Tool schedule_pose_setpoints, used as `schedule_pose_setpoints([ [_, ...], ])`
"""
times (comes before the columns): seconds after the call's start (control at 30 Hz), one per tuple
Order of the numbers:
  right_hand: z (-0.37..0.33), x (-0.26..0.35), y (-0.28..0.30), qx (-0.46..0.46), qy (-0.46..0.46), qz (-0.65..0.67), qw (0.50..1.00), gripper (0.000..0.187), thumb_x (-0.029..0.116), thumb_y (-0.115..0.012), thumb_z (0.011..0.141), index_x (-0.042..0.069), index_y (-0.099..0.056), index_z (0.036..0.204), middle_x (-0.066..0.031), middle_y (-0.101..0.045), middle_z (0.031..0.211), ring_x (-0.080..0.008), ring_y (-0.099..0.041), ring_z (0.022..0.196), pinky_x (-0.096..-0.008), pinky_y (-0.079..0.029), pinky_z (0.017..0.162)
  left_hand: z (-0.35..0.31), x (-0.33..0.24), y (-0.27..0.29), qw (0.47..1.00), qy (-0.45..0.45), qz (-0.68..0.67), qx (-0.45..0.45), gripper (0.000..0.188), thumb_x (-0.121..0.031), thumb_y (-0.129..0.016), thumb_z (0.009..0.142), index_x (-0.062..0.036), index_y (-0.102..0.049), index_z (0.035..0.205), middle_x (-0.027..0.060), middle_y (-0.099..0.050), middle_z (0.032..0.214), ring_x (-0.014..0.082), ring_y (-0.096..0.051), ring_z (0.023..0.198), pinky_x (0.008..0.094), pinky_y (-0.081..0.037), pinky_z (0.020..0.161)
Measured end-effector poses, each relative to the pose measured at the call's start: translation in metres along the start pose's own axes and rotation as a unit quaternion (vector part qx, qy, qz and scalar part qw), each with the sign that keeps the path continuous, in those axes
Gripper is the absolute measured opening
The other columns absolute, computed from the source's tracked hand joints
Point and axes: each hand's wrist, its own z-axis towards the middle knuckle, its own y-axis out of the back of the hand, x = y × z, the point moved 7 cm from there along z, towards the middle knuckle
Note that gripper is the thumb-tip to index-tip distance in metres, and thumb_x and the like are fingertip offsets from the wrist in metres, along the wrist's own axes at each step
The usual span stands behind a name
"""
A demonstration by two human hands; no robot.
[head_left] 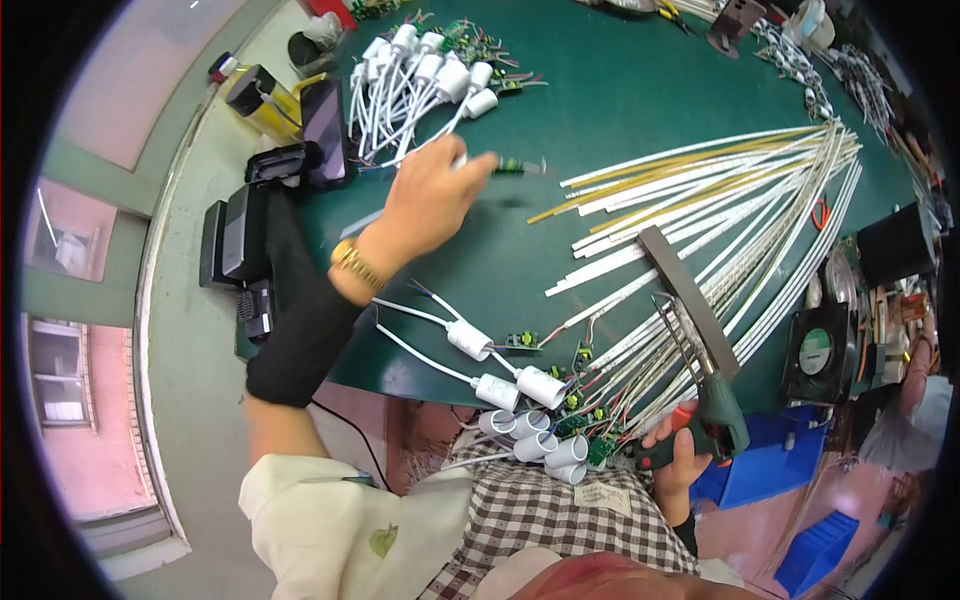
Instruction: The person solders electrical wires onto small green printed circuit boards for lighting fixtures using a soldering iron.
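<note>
My left hand (432,195), a gold watch at its wrist, is closed round a white cylindrical cap, mostly hidden by the fingers. A small green circuit board (512,165) sticks out on one side, and a white cable trails on the other. Low at the right, my right hand (678,455) grips a dark green soldering gun (722,415) with a red trigger. Its thin metal prongs point up over white LED strips (655,365). Several white caps with cables (470,340) and boards lie at the table's near edge, some wired to strips.
A pile of white caps with cables (430,75) lies at the far left of the green table (590,80). A dark bar (688,300) lies across the strips. Left stand a phone (323,130) and a yellow jug (262,105); right, a black fan (818,352) and blue bin (765,470).
</note>
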Motion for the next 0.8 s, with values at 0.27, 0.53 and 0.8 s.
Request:
schedule_pose_setpoints([
  [0.27,0.007,-0.002,-0.003,0.024,-0.007,-0.009,1.0,0.042,0.022,-0.061,0.09,-0.003,-0.046,0.121,-0.0106,-0.054,0.079,-0.0173,-0.056,0.063,-0.0288,-0.051,0.057,-0.042,-0.046,0.009,0.981,0.013,-0.038,0.191,0.038,-0.023,-0.077,0.074,-0.0054,-0.062,0.104,0.0105,-0.055,0.105,0.0288,-0.051,0.1,0.0384,-0.039,0.087],
  [0.53,-0.003,0.001,-0.002,0.031,-0.013,-0.046,0.998,0.044,0.023,-0.061,0.09,-0.002,-0.046,0.123,-0.0099,-0.055,0.081,-0.0181,-0.057,0.067,-0.0295,-0.051,0.061,-0.026,-0.067,-0.035,0.936,0.006,-0.228,0.268,0.016,-0.011,-0.073,0.079,-0.0038,-0.063,0.089,0.0096,-0.058,0.1,0.0282,-0.053,0.095,0.0363,-0.045,0.081],
  [0.8,-0.003,0.01,-0.012,0.029,-0.078,0.002,0.997,0.047,0.024,-0.066,0.089,-0.002,-0.047,0.122,-0.0094,-0.057,0.08,-0.0196,-0.06,0.066,-0.0322,-0.052,0.062,-0.03,-0.058,-0.045,0.88,0.127,-0.392,0.236,0.016,-0.007,-0.072,0.083,-0.0035,-0.072,0.099,0.0069,-0.061,0.078,0.0183,-0.057,0.073,0.0297,-0.045,0.068],
])
